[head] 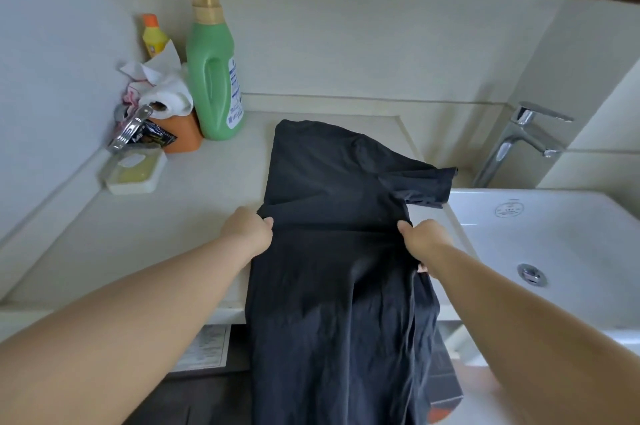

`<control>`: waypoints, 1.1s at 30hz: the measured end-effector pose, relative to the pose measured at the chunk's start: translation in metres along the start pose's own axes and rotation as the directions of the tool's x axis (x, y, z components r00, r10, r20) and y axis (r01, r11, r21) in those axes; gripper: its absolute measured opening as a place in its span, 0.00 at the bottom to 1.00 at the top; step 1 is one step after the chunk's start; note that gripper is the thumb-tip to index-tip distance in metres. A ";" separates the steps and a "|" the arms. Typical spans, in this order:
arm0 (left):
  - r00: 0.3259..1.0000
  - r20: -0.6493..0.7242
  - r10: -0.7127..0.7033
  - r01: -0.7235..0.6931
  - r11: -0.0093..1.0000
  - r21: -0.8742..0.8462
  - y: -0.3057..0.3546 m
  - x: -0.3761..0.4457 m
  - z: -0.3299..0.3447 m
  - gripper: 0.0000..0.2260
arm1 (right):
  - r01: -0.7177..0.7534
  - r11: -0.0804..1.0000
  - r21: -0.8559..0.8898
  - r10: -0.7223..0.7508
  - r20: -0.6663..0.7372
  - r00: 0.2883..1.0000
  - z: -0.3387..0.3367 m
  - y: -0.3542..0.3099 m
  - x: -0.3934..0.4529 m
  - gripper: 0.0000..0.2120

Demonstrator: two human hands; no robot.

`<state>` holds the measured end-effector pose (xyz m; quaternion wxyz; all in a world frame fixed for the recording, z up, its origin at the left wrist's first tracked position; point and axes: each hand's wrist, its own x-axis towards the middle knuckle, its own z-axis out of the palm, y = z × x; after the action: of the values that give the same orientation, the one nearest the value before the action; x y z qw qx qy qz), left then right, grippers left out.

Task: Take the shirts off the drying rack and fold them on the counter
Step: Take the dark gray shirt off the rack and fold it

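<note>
While one black shirt (332,182) lies half on the worktop (214,178), its lower part hanging over the front edge, left hand (251,229) and right hand (424,237) each pinch the fabric at its side edges — fingers curled. Beside it: one white sink (554,234), one green bottle (213,78), one yellow bottle (154,36) — contents not visible.

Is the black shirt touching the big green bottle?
Apart. The head view shows bare counter between the black shirt and the green bottle.
</note>
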<state>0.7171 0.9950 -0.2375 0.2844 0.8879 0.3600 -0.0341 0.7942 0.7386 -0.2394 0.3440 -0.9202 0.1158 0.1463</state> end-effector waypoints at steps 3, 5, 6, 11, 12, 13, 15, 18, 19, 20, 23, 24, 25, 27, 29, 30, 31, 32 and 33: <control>0.991 0.130 -0.026 0.047 0.985 -0.166 -0.011 -0.017 -0.003 0.20 | -0.142 0.950 0.280 0.069 0.256 0.964 -0.016 0.003 -0.019 0.19; 0.968 0.247 -0.049 0.118 0.955 -0.272 -0.020 -0.031 -0.002 0.12 | -0.202 0.956 0.212 0.080 0.474 0.877 -0.023 0.012 -0.039 0.15; 0.954 0.294 -0.056 0.151 0.939 -0.309 -0.025 -0.039 -0.001 0.08 | -0.194 0.965 0.177 0.075 0.519 0.851 -0.023 0.017 -0.049 0.13; 0.983 0.182 -0.031 0.098 0.924 -0.370 -0.041 -0.042 0.007 0.07 | -0.080 0.958 0.277 0.017 0.223 0.975 -0.023 0.030 -0.060 0.05; 0.991 0.135 -0.006 0.051 0.942 -0.333 -0.042 -0.044 0.007 0.09 | -0.053 0.957 0.287 0.009 0.153 0.988 -0.023 0.033 -0.060 0.06; 0.995 0.097 0.024 0.003 0.962 -0.273 -0.042 -0.048 0.008 0.11 | -0.026 0.962 0.273 -0.004 0.108 0.994 -0.022 0.037 -0.062 0.07; 0.996 0.041 0.079 -0.074 0.989 -0.125 -0.044 -0.059 0.009 0.14 | 0.007 0.971 0.240 -0.029 0.088 0.996 -0.015 0.045 -0.067 0.11; 0.987 -0.046 0.155 -0.158 0.986 -0.054 -0.056 -0.081 0.010 0.15 | -0.007 0.948 0.317 -0.039 0.140 0.989 -0.006 0.059 -0.084 0.11; 0.983 -0.076 0.165 -0.171 0.981 -0.091 -0.063 -0.091 0.009 0.17 | 0.002 0.938 0.345 -0.062 0.163 0.985 -0.005 0.063 -0.092 0.10; 0.982 -0.087 0.167 -0.178 0.975 -0.136 -0.068 -0.096 0.011 0.19 | 0.006 0.931 0.364 -0.075 0.177 0.981 -0.004 0.067 -0.095 0.09; 0.996 0.037 0.087 -0.064 0.911 -0.406 -0.086 -0.120 0.021 0.14 | 0.003 0.962 0.272 -0.080 0.271 0.959 0.000 0.092 -0.105 0.10; 0.987 0.149 0.062 0.020 0.872 -0.490 -0.091 -0.128 0.027 0.09 | -0.017 0.974 0.225 -0.059 0.328 0.943 0.004 0.099 -0.108 0.11; 0.965 0.259 0.045 0.102 0.845 -0.525 -0.096 -0.137 0.034 0.08 | -0.039 0.981 0.188 -0.039 0.394 0.918 0.009 0.108 -0.112 0.11; 0.928 0.371 0.044 0.174 0.827 -0.535 -0.105 -0.143 0.045 0.11 | -0.048 0.980 0.194 -0.048 0.459 0.887 0.015 0.121 -0.118 0.08; 0.942 0.329 0.066 0.147 0.799 -0.583 -0.111 -0.145 0.050 0.12 | -0.054 0.937 0.344 -0.106 0.432 0.896 0.012 0.130 -0.119 0.05; 0.959 0.270 0.082 0.105 0.783 -0.613 -0.112 -0.144 0.049 0.11 | -0.053 0.906 0.421 -0.125 0.383 0.915 0.010 0.132 -0.117 0.06; 0.977 0.190 0.094 0.044 0.787 -0.615 -0.113 -0.145 0.050 0.10 | -0.037 0.889 0.456 -0.128 0.326 0.937 0.008 0.137 -0.115 0.08; 0.990 0.103 0.097 -0.020 0.814 -0.581 -0.112 -0.147 0.049 0.10 | 0.006 0.900 0.435 -0.136 0.267 0.954 0.007 0.141 -0.113 0.09; 0.995 0.023 0.095 -0.068 0.844 -0.533 -0.113 -0.149 0.050 0.11 | 0.057 0.928 0.368 -0.149 0.227 0.962 0.009 0.145 -0.114 0.10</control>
<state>0.5397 0.9418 -0.2941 0.5287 0.7879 0.3105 0.0574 0.6414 0.6507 -0.2929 0.5252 -0.8208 0.0473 0.2196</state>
